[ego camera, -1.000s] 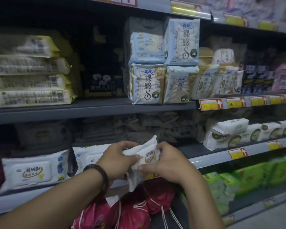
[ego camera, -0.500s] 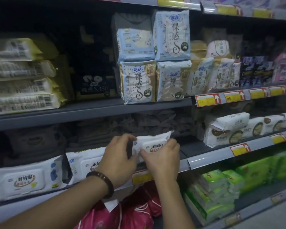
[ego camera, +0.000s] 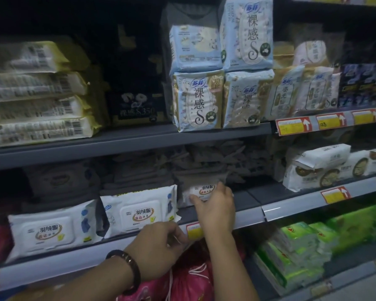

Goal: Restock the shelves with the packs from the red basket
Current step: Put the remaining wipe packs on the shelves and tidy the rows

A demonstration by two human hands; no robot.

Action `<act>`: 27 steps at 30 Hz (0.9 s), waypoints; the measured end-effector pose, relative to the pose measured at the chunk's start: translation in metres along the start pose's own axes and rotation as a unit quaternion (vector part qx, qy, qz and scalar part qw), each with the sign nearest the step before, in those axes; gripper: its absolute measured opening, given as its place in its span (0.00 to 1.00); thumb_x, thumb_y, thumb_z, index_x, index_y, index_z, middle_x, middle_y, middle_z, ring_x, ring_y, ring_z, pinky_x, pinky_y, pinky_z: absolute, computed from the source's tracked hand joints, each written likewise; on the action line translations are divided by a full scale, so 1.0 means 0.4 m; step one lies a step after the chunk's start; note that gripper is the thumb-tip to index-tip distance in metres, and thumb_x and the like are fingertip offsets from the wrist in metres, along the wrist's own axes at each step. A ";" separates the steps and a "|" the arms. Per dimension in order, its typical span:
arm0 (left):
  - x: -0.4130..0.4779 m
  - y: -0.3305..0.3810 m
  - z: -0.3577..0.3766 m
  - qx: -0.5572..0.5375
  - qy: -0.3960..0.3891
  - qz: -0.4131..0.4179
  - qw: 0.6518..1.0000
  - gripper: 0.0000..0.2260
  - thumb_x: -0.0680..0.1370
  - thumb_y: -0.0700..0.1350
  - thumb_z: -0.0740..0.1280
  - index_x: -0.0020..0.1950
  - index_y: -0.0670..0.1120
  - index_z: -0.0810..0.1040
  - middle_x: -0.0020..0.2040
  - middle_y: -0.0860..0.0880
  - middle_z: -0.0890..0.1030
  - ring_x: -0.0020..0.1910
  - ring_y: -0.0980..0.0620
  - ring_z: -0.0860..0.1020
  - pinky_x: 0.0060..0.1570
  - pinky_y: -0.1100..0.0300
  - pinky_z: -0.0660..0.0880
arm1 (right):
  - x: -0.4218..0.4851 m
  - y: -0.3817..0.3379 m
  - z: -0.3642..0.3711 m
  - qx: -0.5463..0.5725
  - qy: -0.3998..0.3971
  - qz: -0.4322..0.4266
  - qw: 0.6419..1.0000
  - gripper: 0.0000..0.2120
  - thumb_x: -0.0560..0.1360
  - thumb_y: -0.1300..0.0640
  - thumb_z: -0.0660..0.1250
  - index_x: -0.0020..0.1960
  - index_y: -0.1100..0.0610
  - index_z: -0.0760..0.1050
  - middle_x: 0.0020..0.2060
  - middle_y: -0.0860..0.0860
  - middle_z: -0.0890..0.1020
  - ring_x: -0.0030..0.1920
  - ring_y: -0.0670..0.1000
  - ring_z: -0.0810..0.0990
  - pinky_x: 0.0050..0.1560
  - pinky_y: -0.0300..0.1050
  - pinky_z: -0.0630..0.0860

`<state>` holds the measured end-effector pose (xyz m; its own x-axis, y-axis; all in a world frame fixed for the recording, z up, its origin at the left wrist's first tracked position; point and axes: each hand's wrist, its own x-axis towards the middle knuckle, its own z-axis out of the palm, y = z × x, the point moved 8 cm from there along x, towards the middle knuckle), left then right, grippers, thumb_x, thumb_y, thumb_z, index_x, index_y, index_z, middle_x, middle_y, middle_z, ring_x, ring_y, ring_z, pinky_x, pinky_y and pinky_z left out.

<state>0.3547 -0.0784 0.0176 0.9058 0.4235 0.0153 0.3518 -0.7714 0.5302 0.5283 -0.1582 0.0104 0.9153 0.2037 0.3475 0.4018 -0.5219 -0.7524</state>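
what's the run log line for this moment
step: restock | right hand: grips small white pack on middle shelf | left hand: at its front edge, grip unclear

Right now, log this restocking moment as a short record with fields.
Pack being placed: small white pack, at the middle shelf
Right hand: grips that pack, thumb on its front
Left hand: near the shelf edge, fingers curled; whether it holds anything is unclear
Neighbour: larger white pack, just left of it
Below: red drawstring bags
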 end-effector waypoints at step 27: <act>-0.655 -0.885 0.454 0.059 -0.303 -0.278 0.910 0.24 0.81 0.57 0.64 0.73 0.45 0.76 0.74 0.43 0.76 0.72 0.45 0.75 0.68 0.55 0.70 | -1.122 0.156 0.483 -0.299 -0.721 -0.064 0.622 0.12 0.78 0.50 0.73 0.56 0.57 0.82 0.56 0.57 0.86 0.51 0.57 0.83 0.55 0.50 0.80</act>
<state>0.0360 -0.0027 -0.3280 0.5315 0.4518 -0.7165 0.7858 -0.5789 0.2178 0.1479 -0.1222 -0.3007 0.1227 0.5810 -0.8046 0.7863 -0.5516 -0.2783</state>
